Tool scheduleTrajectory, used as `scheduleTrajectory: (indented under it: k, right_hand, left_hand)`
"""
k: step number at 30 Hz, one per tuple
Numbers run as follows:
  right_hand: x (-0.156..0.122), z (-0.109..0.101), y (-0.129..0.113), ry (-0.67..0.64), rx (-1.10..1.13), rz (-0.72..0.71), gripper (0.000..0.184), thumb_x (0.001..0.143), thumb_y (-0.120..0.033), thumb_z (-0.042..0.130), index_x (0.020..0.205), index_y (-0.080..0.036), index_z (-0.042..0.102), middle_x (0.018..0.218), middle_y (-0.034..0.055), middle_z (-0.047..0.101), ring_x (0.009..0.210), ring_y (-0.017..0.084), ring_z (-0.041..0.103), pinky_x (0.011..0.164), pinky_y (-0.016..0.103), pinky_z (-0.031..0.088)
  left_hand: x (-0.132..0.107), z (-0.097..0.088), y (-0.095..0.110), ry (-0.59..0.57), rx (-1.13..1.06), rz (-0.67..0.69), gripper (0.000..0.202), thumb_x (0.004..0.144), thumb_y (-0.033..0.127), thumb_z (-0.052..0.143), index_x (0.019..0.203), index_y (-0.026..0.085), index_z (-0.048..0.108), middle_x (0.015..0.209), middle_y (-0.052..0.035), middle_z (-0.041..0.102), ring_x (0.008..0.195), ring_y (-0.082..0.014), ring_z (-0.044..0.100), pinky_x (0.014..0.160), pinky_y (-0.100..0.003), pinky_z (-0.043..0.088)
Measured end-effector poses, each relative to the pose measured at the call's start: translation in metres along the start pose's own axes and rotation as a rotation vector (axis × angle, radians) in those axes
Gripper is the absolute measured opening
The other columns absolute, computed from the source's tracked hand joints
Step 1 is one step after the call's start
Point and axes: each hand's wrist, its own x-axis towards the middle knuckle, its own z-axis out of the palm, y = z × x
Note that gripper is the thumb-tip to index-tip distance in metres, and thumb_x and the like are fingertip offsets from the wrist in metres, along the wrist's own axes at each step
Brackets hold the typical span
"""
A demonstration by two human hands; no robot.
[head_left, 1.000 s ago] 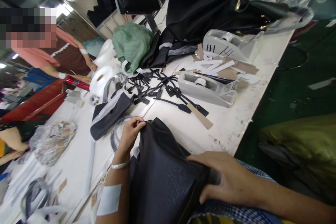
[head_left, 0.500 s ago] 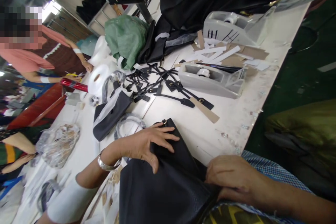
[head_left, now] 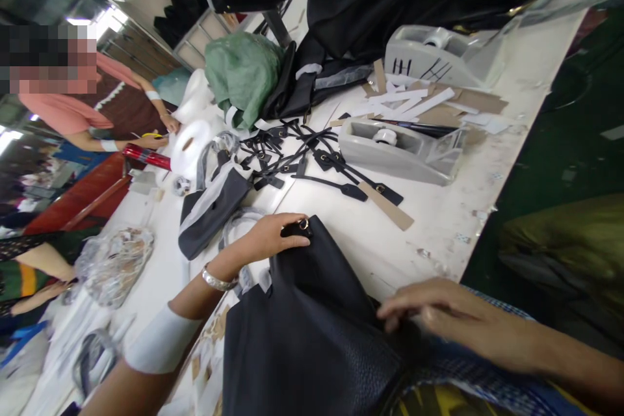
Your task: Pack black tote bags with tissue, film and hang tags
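Note:
A black leather bag [head_left: 312, 338] lies before me, over the table's near edge and my lap. My left hand [head_left: 275, 234], with a silver bangle at the wrist, pinches its far top corner, where a small tab with a gold-coloured ring [head_left: 304, 225] shows between thumb and fingers. Beside the bag's right edge hovers my right hand [head_left: 429, 309], thumb and fingers apart and loosely bent, with nothing visible between them. Whether its fingertips touch the leather I cannot tell. Black straps with gold-coloured rings [head_left: 336, 162] lie in a tangle beyond the bag.
Two grey tape dispensers [head_left: 400, 149] stand at the right among paper strips [head_left: 414, 101]. A dark grey pouch [head_left: 214, 208], a green cloth bundle [head_left: 244, 71] and a plastic-wrapped bundle [head_left: 119, 260] lie on the white table [head_left: 439, 227]. A co-worker in pink [head_left: 63, 110] stands across.
My left hand has gone from lying spread on the bag to pinching its far corner. My right hand has loosened from the bag's right edge, its fingers now apart.

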Motion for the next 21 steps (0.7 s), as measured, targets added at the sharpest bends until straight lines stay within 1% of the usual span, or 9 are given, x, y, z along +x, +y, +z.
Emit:
scheduleTrajectory:
  k: [2, 3, 5, 8, 11, 13, 17, 19, 21]
  right_hand:
    - [0.011, -0.001, 0.006, 0.115, 0.013, 0.084, 0.047, 0.099, -0.052, 0.037, 0.124, -0.024, 0.066, 0.116, 0.0086, 0.070, 0.106, 0.025, 0.067, 0.092, 0.042, 0.055]
    - [0.019, -0.001, 0.010, 0.149, -0.007, 0.090, 0.048, 0.098, -0.053, 0.041, 0.130, -0.024, 0.061, 0.127, 0.0088, 0.065, 0.115, 0.027, 0.062, 0.098, 0.045, 0.051]
    - [0.037, 0.004, 0.015, 0.137, -0.030, 0.050, 0.057, 0.094, -0.055, 0.048, 0.144, -0.026, 0.046, 0.147, 0.0071, 0.047, 0.132, 0.028, 0.047, 0.110, 0.049, 0.039]
    - [0.069, 0.014, 0.013, 0.018, 0.021, -0.029, 0.068, 0.096, -0.058, 0.043, 0.153, -0.025, 0.026, 0.158, 0.0045, 0.027, 0.143, 0.025, 0.029, 0.118, 0.047, 0.025]
    - [0.096, 0.025, 0.005, -0.195, -0.020, -0.078, 0.073, 0.096, -0.061, 0.037, 0.153, -0.018, 0.023, 0.159, 0.0070, 0.021, 0.146, 0.023, 0.020, 0.121, 0.044, 0.016]
    - [0.106, 0.031, 0.001, -0.298, -0.056, -0.086, 0.076, 0.096, -0.062, 0.034, 0.153, -0.014, 0.023, 0.159, 0.0097, 0.017, 0.147, 0.023, 0.015, 0.122, 0.043, 0.013]
    - [0.092, 0.038, 0.000, -0.350, -0.052, -0.051, 0.073, 0.099, -0.059, 0.031, 0.154, -0.014, 0.018, 0.160, 0.0096, 0.012, 0.147, 0.022, 0.012, 0.122, 0.042, 0.012]
    - [0.073, 0.037, 0.002, -0.377, -0.036, -0.057, 0.068, 0.100, -0.055, 0.032, 0.154, -0.016, 0.019, 0.160, 0.0079, 0.015, 0.147, 0.021, 0.015, 0.122, 0.042, 0.014]
    - [0.056, 0.034, 0.006, -0.394, -0.017, -0.068, 0.065, 0.100, -0.052, 0.036, 0.154, -0.019, 0.021, 0.159, 0.0068, 0.019, 0.147, 0.022, 0.018, 0.121, 0.042, 0.017]
  left_hand:
    - [-0.006, 0.002, -0.002, 0.101, 0.019, -0.039, 0.054, 0.078, 0.057, 0.064, 0.123, 0.027, 0.065, 0.124, -0.0047, 0.067, 0.113, -0.0282, 0.062, 0.098, -0.033, 0.045]
    - [-0.010, 0.003, -0.003, 0.158, 0.024, -0.061, 0.054, 0.079, 0.057, 0.063, 0.123, 0.026, 0.065, 0.121, -0.0055, 0.069, 0.110, -0.0280, 0.063, 0.096, -0.034, 0.045]
    - [-0.016, 0.006, -0.003, 0.298, 0.004, -0.114, 0.052, 0.079, 0.057, 0.064, 0.121, 0.026, 0.067, 0.108, -0.0054, 0.072, 0.098, -0.0256, 0.066, 0.089, -0.032, 0.047]
    - [-0.020, 0.010, -0.002, 0.534, -0.153, -0.183, 0.050, 0.075, 0.053, 0.070, 0.117, 0.024, 0.069, 0.080, -0.0005, 0.067, 0.074, -0.0169, 0.062, 0.072, -0.026, 0.046]
    - [-0.016, 0.011, 0.001, 0.696, -0.475, -0.256, 0.051, 0.076, 0.050, 0.070, 0.117, 0.020, 0.068, 0.062, 0.0047, 0.054, 0.057, -0.0102, 0.049, 0.056, -0.021, 0.039]
    - [-0.011, 0.011, 0.001, 0.756, -0.636, -0.306, 0.049, 0.077, 0.049, 0.069, 0.114, 0.017, 0.069, 0.059, 0.0049, 0.054, 0.054, -0.0096, 0.048, 0.053, -0.021, 0.037]
    - [0.004, 0.019, -0.006, 0.915, -0.658, -0.364, 0.039, 0.077, 0.046, 0.067, 0.101, 0.015, 0.073, 0.083, -0.0019, 0.070, 0.072, -0.0132, 0.059, 0.065, -0.022, 0.044]
    - [0.011, 0.029, -0.012, 0.899, -0.620, -0.377, 0.036, 0.079, 0.045, 0.066, 0.098, 0.016, 0.074, 0.077, -0.0001, 0.068, 0.068, -0.0123, 0.058, 0.063, -0.022, 0.043]
    - [0.017, 0.039, -0.018, 0.803, -0.631, -0.359, 0.036, 0.081, 0.048, 0.063, 0.097, 0.017, 0.074, 0.063, 0.0030, 0.059, 0.057, -0.0101, 0.052, 0.055, -0.021, 0.039]
